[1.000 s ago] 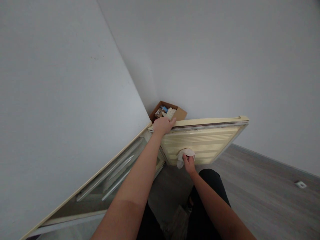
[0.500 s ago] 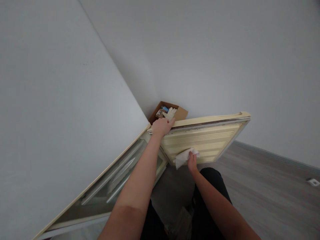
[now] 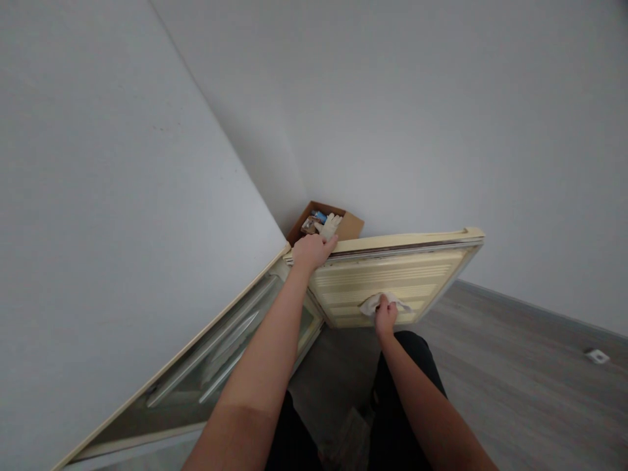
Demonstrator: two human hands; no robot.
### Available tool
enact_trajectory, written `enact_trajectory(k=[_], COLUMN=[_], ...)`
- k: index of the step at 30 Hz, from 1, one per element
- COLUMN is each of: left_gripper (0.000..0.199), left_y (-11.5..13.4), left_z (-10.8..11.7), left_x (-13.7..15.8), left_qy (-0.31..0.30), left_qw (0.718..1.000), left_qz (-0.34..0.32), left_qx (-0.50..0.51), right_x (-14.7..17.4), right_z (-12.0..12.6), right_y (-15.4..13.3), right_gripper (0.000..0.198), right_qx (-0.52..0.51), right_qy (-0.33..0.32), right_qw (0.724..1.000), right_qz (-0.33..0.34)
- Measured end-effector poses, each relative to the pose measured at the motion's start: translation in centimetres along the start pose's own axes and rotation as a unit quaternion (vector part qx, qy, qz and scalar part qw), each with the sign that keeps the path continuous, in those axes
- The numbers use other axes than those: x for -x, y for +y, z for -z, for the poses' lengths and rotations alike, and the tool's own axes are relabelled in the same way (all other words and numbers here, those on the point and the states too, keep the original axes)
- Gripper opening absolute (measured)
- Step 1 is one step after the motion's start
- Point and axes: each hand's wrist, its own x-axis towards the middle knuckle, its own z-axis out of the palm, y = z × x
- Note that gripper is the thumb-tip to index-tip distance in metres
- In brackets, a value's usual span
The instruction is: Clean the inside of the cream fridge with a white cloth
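Left hand up on the top edge of the open cream-coloured ribbed refrigerator door, fingers curled together over that edge, close to the hinge corner. Right hand lower down, on the door's inner face, fingers closed on a crumpled white cloth and pressing it flat against the ribs; cloth bunched just above and to the left of the knuckles, touching the door. Just beyond the left fingertips, a small brown cardboard box on top of the appliance, a pale rubber glove sticking out of it, something blue beside that, too small to tell. Below the left forearm, the open cabinet with clear glass shelves. Off to the right of the right hand, grey wood-look floor, a small white object lying well apart on it.
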Motion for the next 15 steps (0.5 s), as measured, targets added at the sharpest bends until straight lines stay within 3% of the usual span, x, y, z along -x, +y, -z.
enact_trajectory(k=[4,7,9,13,15], left_gripper=[0.075,0.077,0.077,0.076,0.075], left_y=[-0.1,-0.1,0.0,0.2,0.2], left_z=[-0.2,-0.2,-0.1,0.0,0.0], left_x=[-0.2,-0.2,-0.2,0.0,0.0], left_qy=[0.007,0.004,0.000,0.006,0.014], left_qw=[1.000,1.000,1.000,1.000,1.000], left_qz=[0.002,0.000,0.001,0.001,-0.002], left_qx=[0.003,0.003,-0.001,-0.006,-0.005], right_x=[1.2,1.5,1.2,0.1,-0.5], right_z=[-0.1,0.2,0.4,0.3,0.2], right_y=[0.0,0.2,0.4,0.6,0.6], right_gripper=[0.057,0.045,0.031,0.011,0.025], right_qx=[0.071,0.093,0.117,0.183,0.182], right_qy=[-0.082,-0.159,-0.186,-0.115,-0.057], right_qw=[0.986,0.956,0.941,0.946,0.955], right_qz=[0.129,0.227,0.256,0.242,0.226])
